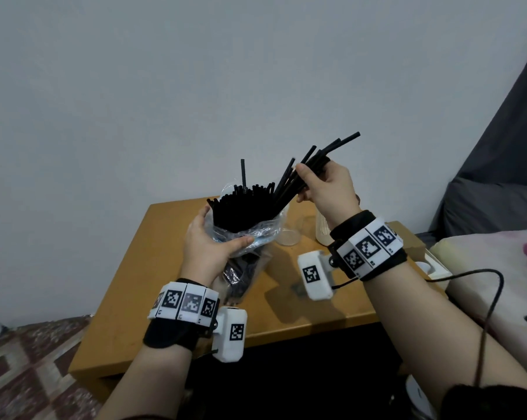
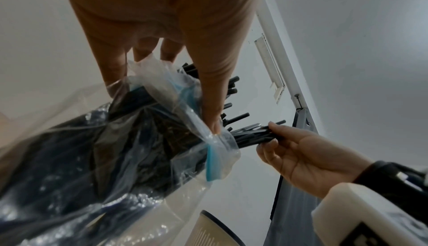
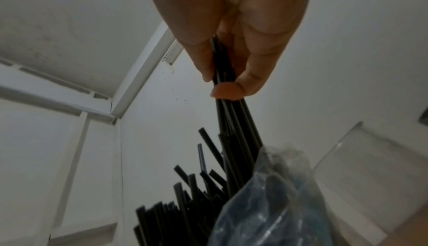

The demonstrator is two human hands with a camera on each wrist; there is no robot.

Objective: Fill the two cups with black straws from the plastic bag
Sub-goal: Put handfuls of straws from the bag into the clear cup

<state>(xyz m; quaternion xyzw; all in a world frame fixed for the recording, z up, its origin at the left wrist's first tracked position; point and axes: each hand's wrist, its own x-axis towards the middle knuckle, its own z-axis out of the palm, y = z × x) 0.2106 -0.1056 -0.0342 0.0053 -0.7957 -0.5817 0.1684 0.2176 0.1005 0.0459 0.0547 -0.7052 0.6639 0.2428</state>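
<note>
Above the table (image 1: 286,313), the left hand (image 1: 207,247) grips the bag (image 1: 250,234); the right hand (image 1: 326,186), pinching straws (image 1: 289,183), should pull straight out.

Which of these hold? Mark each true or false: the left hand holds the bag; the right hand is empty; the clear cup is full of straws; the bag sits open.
1. The left hand holds the plastic bag. True.
2. The right hand is empty. False: it grips a bunch of black straws.
3. The clear cup on the table is full of straws. False: it looks empty.
4. The bag sits open, straws sticking out. True.
</note>
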